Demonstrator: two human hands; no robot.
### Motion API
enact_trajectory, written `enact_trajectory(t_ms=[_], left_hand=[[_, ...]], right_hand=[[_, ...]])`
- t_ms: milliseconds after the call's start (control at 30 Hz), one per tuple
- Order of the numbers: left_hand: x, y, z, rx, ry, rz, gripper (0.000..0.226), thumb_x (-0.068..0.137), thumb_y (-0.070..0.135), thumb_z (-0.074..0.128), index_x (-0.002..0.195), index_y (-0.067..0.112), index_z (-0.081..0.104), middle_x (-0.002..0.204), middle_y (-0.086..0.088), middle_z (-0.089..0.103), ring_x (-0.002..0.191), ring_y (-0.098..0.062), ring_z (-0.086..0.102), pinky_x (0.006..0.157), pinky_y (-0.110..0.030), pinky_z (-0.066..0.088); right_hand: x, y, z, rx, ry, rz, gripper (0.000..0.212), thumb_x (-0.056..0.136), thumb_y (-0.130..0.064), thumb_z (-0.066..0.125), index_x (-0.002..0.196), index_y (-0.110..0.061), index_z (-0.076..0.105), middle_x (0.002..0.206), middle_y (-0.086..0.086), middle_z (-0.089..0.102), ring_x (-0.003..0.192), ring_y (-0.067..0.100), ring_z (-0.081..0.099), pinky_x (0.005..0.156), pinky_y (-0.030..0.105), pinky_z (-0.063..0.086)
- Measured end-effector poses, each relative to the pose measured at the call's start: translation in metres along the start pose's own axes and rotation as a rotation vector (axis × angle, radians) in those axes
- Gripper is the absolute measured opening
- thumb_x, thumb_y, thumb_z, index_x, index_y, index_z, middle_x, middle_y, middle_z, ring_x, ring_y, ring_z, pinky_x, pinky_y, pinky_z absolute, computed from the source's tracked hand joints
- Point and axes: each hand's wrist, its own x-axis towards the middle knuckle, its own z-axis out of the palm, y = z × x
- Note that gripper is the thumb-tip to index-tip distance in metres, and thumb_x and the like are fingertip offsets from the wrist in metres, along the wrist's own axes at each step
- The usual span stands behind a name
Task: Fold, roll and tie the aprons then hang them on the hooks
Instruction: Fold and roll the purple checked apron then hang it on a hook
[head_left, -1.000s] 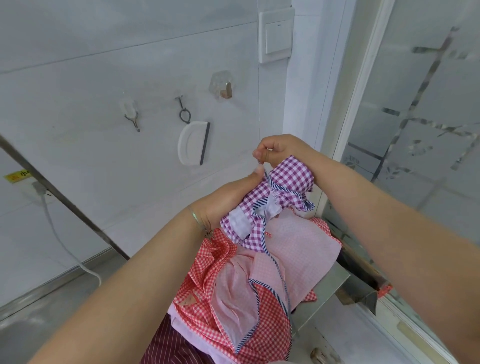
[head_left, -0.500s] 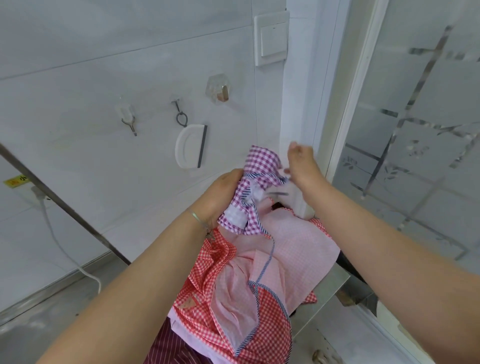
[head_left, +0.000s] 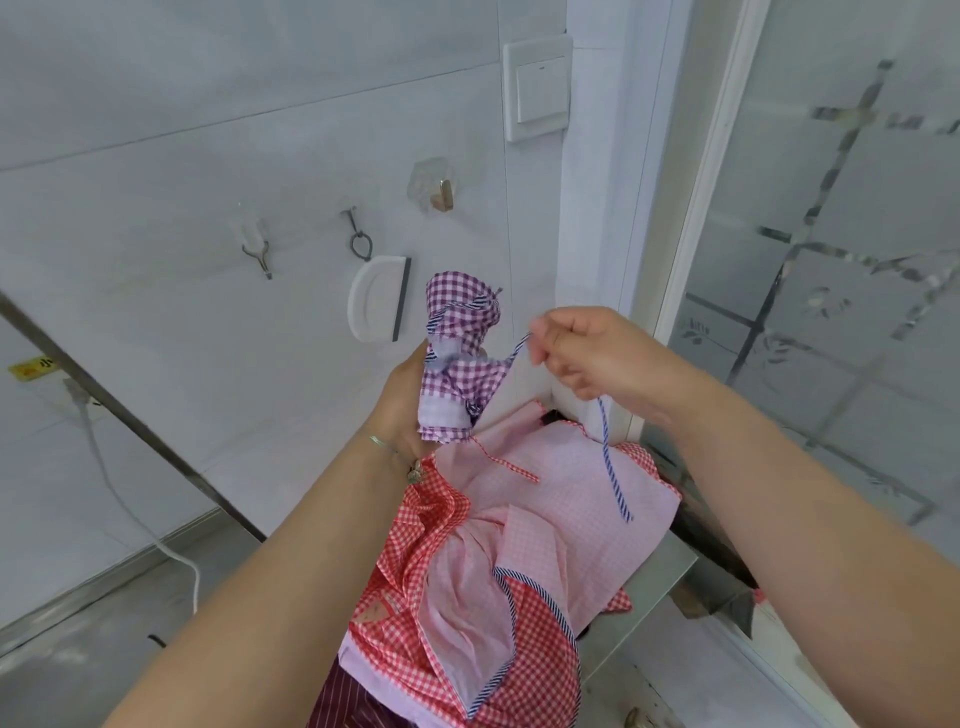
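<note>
2 hands work: left hand, mostly hidden, grips purple apron roll; right hand pinches striped tie.

A white light switch is mounted on the tiled wall, near the corner. A white scraper with a dark edge hangs flat against the wall. A frosted glass door with a patterned grid stands at the right. A white cable runs down the wall at the left, beside a diagonal metal bar.
</note>
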Motion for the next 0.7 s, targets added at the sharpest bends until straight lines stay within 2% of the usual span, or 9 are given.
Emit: enact_trajectory(t_ms=[100,200,233,300,367,467,533,600,700], left_hand=[[-0.004,0.001,-0.001,0.085,-0.064,0.028,0.032,0.104,0.033,0.032,0.083,0.018,0.051,0.048,0.010,0.063,0.065,-0.014,0.056,0.049,-0.024,0.051],[-0.012,0.002,0.004,0.176,-0.099,0.021,0.033,0.104,0.027,0.031,0.078,0.016,0.049,0.043,0.010,0.060,0.047,-0.007,0.059,0.042,-0.017,0.048],[-0.015,0.000,0.007,0.197,-0.116,0.013,0.033,0.104,0.026,0.031,0.078,0.016,0.049,0.044,0.010,0.060,0.046,-0.006,0.058,0.044,-0.018,0.048],[-0.020,-0.004,0.010,0.226,-0.160,-0.004,0.028,0.103,0.026,0.033,0.084,0.019,0.053,0.056,0.004,0.062,0.057,-0.011,0.057,0.054,-0.023,0.049],[-0.025,-0.008,0.011,0.243,-0.193,-0.008,0.022,0.103,0.026,0.035,0.105,0.017,0.055,0.072,0.000,0.058,0.066,-0.014,0.054,0.063,-0.027,0.047],[-0.024,-0.011,0.010,0.367,-0.318,0.041,0.024,0.101,0.025,0.042,0.111,0.012,0.060,0.084,0.002,0.064,0.075,-0.014,0.063,0.073,-0.027,0.052],[-0.020,-0.014,0.010,0.558,-0.444,0.105,0.024,0.100,0.021,0.048,0.104,0.004,0.065,0.088,-0.001,0.067,0.080,-0.015,0.063,0.079,-0.027,0.052],[-0.017,-0.018,0.013,0.760,-0.434,0.167,0.033,0.100,0.028,0.049,0.094,-0.003,0.061,0.079,-0.006,0.060,0.072,-0.017,0.052,0.071,-0.030,0.045],[-0.015,-0.027,0.021,1.098,-0.375,0.342,0.036,0.102,0.029,0.042,0.077,0.006,0.052,0.071,-0.005,0.052,0.065,-0.013,0.044,0.059,-0.023,0.034]], right_hand=[[0.008,0.009,-0.016,0.316,0.074,0.177,0.035,0.101,-0.034,0.045,0.071,-0.016,0.048,0.048,-0.007,0.027,0.040,0.005,0.019,0.037,0.017,0.013],[0.013,0.017,-0.021,0.508,0.054,0.308,0.034,0.101,-0.032,0.043,0.071,-0.018,0.047,0.047,-0.008,0.027,0.037,0.004,0.019,0.033,0.016,0.012],[0.014,0.018,-0.021,0.550,0.049,0.325,0.033,0.101,-0.031,0.043,0.071,-0.018,0.047,0.046,-0.008,0.027,0.036,0.003,0.019,0.032,0.016,0.012],[0.016,0.018,-0.021,0.601,0.035,0.347,0.032,0.101,-0.028,0.043,0.071,-0.018,0.046,0.044,-0.009,0.029,0.034,0.003,0.020,0.031,0.015,0.011],[0.018,0.017,-0.022,0.588,0.023,0.370,0.032,0.100,-0.029,0.045,0.071,-0.017,0.047,0.043,-0.009,0.029,0.034,0.002,0.020,0.034,0.015,0.009],[0.020,0.014,-0.019,0.468,-0.007,0.412,0.038,0.097,-0.032,0.050,0.064,-0.015,0.053,0.042,-0.008,0.031,0.034,0.004,0.022,0.040,0.018,0.009],[0.020,0.008,-0.015,0.214,-0.037,0.413,0.039,0.096,-0.035,0.054,0.063,-0.015,0.057,0.042,-0.008,0.032,0.037,0.006,0.024,0.041,0.019,0.014],[0.019,-0.001,-0.010,-0.110,-0.095,0.358,0.032,0.097,-0.035,0.053,0.077,-0.012,0.062,0.044,-0.008,0.035,0.040,0.007,0.027,0.039,0.018,0.020],[0.018,-0.010,-0.002,-0.468,-0.148,0.252,0.031,0.097,-0.037,0.054,0.081,-0.013,0.065,0.049,-0.006,0.040,0.044,0.009,0.030,0.043,0.020,0.024]])
